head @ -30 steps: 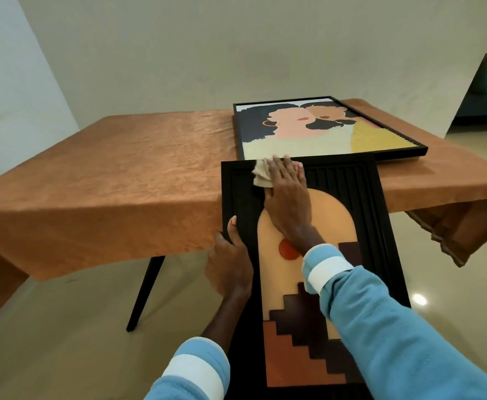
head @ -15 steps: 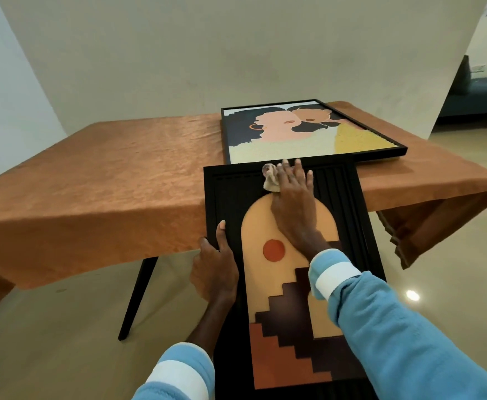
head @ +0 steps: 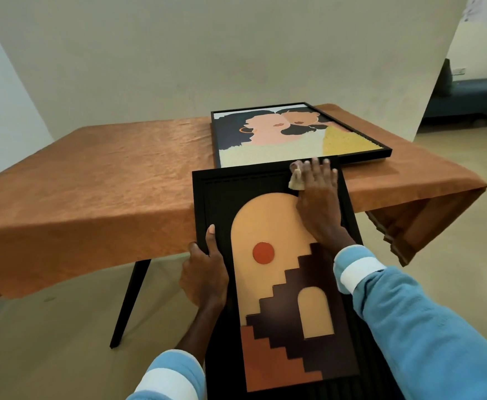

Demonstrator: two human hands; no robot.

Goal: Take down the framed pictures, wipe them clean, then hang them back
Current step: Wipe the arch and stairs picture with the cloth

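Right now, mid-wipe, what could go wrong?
1. The arch picture spans from the table edge toward the person, and only the left hand grips its side; the right hand pressing the cloth near the top could slide it off the table.
2. Its top edge sits against or just short of the portrait picture, so a wide wipe could bump that frame.

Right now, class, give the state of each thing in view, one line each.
arch picture: off the wall, face up, far end over the table.
portrait picture: lies flat on the table, face up.
cloth: pressed on the arch picture's far right corner.
left hand: grips the arch picture's left edge.
right hand: flat, presses the cloth.
tablecloth: spread, hangs over the table's edges.
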